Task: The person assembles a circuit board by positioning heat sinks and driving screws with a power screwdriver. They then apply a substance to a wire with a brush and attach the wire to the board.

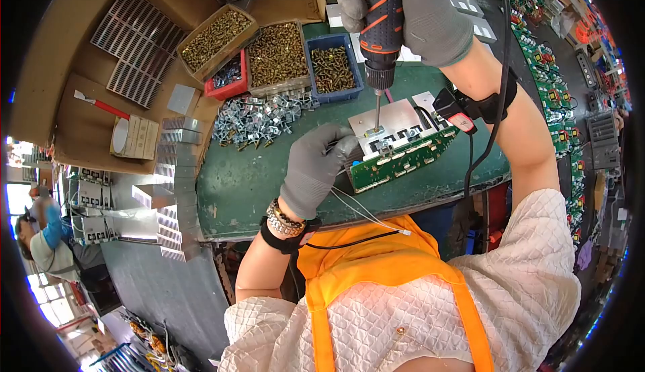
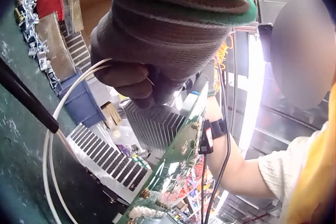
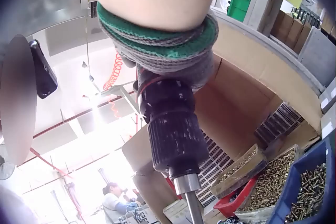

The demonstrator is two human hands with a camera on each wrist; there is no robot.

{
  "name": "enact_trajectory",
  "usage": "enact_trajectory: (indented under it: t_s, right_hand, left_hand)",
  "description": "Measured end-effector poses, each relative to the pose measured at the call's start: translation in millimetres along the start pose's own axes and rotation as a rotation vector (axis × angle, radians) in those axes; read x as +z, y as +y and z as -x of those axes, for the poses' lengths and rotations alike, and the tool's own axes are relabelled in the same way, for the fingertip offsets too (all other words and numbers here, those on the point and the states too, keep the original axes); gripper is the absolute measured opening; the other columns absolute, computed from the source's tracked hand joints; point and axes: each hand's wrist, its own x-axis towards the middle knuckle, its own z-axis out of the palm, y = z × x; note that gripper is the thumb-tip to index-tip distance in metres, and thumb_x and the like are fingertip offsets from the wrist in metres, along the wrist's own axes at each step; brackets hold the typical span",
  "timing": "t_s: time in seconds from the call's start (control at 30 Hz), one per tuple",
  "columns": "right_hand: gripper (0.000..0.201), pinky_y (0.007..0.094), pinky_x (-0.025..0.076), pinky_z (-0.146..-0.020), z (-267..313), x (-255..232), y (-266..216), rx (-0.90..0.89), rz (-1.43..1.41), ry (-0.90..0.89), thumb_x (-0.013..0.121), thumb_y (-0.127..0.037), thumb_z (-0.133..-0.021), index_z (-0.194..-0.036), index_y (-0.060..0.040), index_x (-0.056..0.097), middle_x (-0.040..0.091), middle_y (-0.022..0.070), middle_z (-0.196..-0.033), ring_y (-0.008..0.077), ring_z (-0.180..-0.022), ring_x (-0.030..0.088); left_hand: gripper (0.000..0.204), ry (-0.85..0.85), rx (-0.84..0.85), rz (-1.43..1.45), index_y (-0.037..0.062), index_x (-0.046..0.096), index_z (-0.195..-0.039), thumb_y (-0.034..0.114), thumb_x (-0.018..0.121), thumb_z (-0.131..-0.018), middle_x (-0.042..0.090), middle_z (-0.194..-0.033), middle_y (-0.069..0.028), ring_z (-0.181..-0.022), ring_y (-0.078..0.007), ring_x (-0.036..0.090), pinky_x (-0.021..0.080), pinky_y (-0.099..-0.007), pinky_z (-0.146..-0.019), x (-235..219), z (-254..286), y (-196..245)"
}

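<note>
In the head view the gloved right hand (image 1: 437, 19) grips a black and orange power screwdriver (image 1: 381, 29), its bit pointing down onto a clip on the metal plate (image 1: 383, 118) of an assembly. A green circuit board (image 1: 403, 162) runs along the assembly's near side. The gloved left hand (image 1: 317, 167) holds the assembly's left end, fingers bent at its edge. In the left wrist view that hand (image 2: 152, 50) is above a finned heat sink (image 2: 152, 124) beside the board (image 2: 173, 155). The right wrist view shows the driver's chuck (image 3: 176, 134) below the right hand (image 3: 173, 66).
Behind the assembly stand a blue bin (image 1: 332, 68), a red bin (image 1: 227, 76) and boxes of brass-coloured screws (image 1: 277, 53). Loose metal clips (image 1: 259, 118) lie left of them. Stacked heat sinks (image 1: 176, 184) line the bench's left side; a black cable (image 1: 500, 103) hangs at right.
</note>
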Motion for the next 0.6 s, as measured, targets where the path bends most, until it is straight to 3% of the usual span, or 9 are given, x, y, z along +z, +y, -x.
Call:
enact_trajectory:
  t_s: [0.07,0.1,0.17,0.33,0.4,0.47,0.5,0.57,0.6]
  right_hand:
    - [0.032,0.0291,0.053,-0.056,-4.8,-5.7,3.2,-0.016,0.052,-0.003,0.06,-0.026,-0.093,-0.116,-0.0038,0.053,0.061,0.003,-0.078,0.0141,-0.059,0.061]
    - [0.036,0.0293,0.054,-0.056,-5.7,-8.3,4.2,-0.032,0.106,-0.006,0.06,-0.03,-0.094,-0.117,-0.0029,0.053,0.061,0.0038,-0.077,0.0148,-0.06,0.061]
    - [0.041,0.0304,0.055,-0.058,2.9,-3.0,-6.6,-0.001,0.008,-0.049,0.058,-0.036,-0.094,-0.118,-0.0021,0.053,0.062,0.0062,-0.079,0.0173,-0.062,0.063]
    - [0.063,0.0356,0.058,-0.067,-5.8,-14.5,-14.0,-0.012,-0.086,-0.137,0.052,-0.056,-0.093,-0.12,0.001,0.053,0.065,0.0147,-0.086,0.026,-0.071,0.068]
    - [0.069,0.0393,0.058,-0.071,-5.6,-19.3,-16.9,0.099,-0.13,-0.19,0.049,-0.061,-0.092,-0.119,0.0026,0.055,0.067,0.018,-0.092,0.0294,-0.074,0.069]
    - [0.071,0.0398,0.058,-0.071,-4.0,-18.6,-21.3,0.12,-0.162,-0.185,0.05,-0.063,-0.091,-0.118,0.003,0.055,0.067,0.0177,-0.091,0.0294,-0.073,0.069]
    - [0.073,0.0402,0.058,-0.071,-3.5,-18.1,-22.5,0.142,-0.194,-0.18,0.05,-0.064,-0.09,-0.117,0.0034,0.056,0.067,0.0174,-0.09,0.0294,-0.073,0.069]
    - [0.072,0.039,0.058,-0.069,-6.1,-17.5,-19.6,0.16,-0.221,-0.172,0.051,-0.064,-0.09,-0.116,0.0029,0.056,0.067,0.0157,-0.087,0.0279,-0.071,0.068]
    - [0.071,0.0378,0.058,-0.067,-7.5,-16.8,-17.5,0.178,-0.247,-0.163,0.051,-0.064,-0.09,-0.114,0.0024,0.057,0.067,0.014,-0.084,0.0265,-0.069,0.067]
  left_hand:
    - [0.014,0.172,0.149,-0.012,-0.0032,0.066,-0.103,0.005,0.063,-0.092,0.065,-0.088,-0.0042,-0.075,-0.0108,0.061,0.049,-0.0269,-0.066,11.0,2.4,4.6]
    - [0.014,0.169,0.148,-0.011,-0.0032,0.066,-0.103,0.005,0.063,-0.092,0.065,-0.088,-0.0042,-0.075,-0.0108,0.061,0.049,-0.0269,-0.066,9.3,1.9,5.1]
    - [0.021,0.053,0.385,-0.435,0.0001,0.066,-0.108,-0.001,0.063,-0.087,0.065,-0.086,-0.0091,-0.073,-0.0193,0.065,0.05,-0.0305,-0.066,0.9,-0.4,5.1]
    - [0.025,-0.041,0.481,-0.603,0.0036,0.066,-0.11,-0.001,0.062,-0.085,0.063,-0.089,-0.0138,-0.08,-0.0298,0.065,0.051,-0.0345,-0.07,-9.8,-6.7,14.1]
    - [0.026,-0.075,0.503,-0.652,0.0036,0.066,-0.11,-0.001,0.062,-0.085,0.064,-0.091,-0.0146,-0.083,-0.0318,0.064,0.051,-0.036,-0.072,-14.9,-9.0,17.7]
    - [0.024,-0.195,0.43,-0.549,0.0029,0.065,-0.112,0.013,0.061,-0.092,0.064,-0.098,-0.0174,-0.092,-0.0353,0.063,0.05,-0.0383,-0.079,-21.7,-10.8,19.2]
    - [0.024,-0.195,0.429,-0.55,0.0029,0.065,-0.112,0.013,0.061,-0.092,0.064,-0.098,-0.0174,-0.092,-0.0353,0.063,0.05,-0.0383,-0.079,-24.4,-11.2,22.9]
    - [0.04,-0.286,0.411,-0.466,0.0013,0.064,-0.116,0.035,0.057,-0.096,0.063,-0.104,-0.0202,-0.097,-0.0386,0.061,0.049,-0.0401,-0.085,-29.1,-11.7,32.9]
    - [0.04,-0.288,0.412,-0.467,0.0013,0.064,-0.116,0.035,0.057,-0.096,0.063,-0.104,-0.0202,-0.097,-0.0386,0.061,0.049,-0.0401,-0.085,-30.3,-11.7,34.6]
